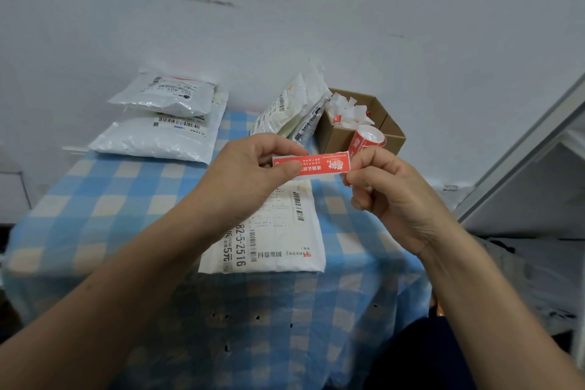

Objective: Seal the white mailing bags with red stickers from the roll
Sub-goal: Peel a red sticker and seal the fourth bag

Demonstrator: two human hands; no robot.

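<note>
Your left hand (250, 168) pinches one end of the red sticker (319, 164), your right hand (389, 190) the other, above the white mailing bag (285, 241) on the checked tablecloth (126, 199). Sticker roll (367, 139) beside cardboard box (334, 136).

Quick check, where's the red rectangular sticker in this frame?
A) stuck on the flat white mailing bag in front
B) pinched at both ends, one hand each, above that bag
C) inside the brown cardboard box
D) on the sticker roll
B: the left hand and the right hand each pinch one end of the red rectangular paper sticker, holding it in the air over the flat white plastic mailing bag.
</note>
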